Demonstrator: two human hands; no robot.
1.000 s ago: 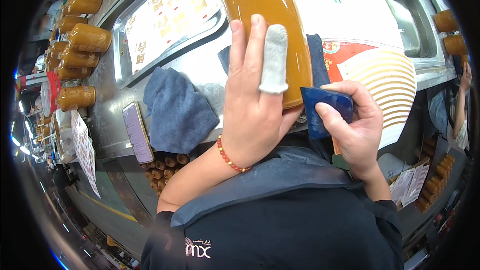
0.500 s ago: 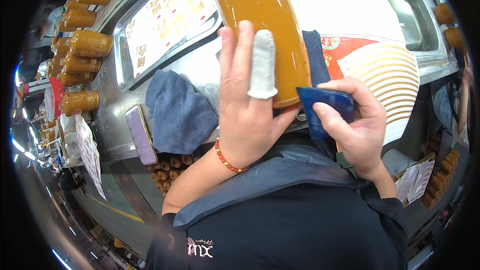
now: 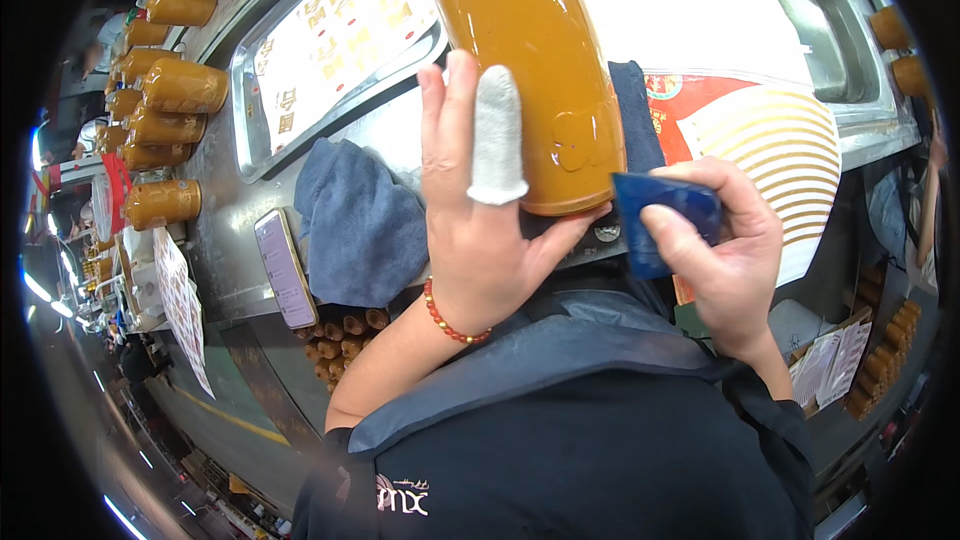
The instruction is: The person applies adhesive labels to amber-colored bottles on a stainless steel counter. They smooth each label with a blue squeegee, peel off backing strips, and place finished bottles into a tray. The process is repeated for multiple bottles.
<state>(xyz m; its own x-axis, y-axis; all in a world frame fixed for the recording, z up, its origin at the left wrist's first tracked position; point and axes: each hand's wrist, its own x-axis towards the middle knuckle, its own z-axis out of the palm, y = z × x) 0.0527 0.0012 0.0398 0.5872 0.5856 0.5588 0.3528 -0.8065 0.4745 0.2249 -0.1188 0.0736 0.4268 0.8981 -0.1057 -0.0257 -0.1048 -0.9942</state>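
Observation:
A large glossy amber-brown jar lies on its side on the bench, its base toward me. My left hand is laid along its left side, fingers stretched out and thumb at the base edge. A grey-white cloth finger cot covers one of its fingers, and a red bead bracelet is on the wrist. To the right of the jar's base, my right hand pinches a dark blue flat scraper between thumb and fingers. The scraper's edge is close to the jar; I cannot tell whether it touches.
Left of my hand are a crumpled blue-grey cloth, a phone and a metal tray with a sticker sheet. White, red and gold-striped printed sheets lie at right, before a metal basin. Several amber jars line the far left.
My left hand has slid left, toward the jar's side, baring more of its surface. My right hand with the scraper has shifted slightly right. The jar looks nearly unmoved.

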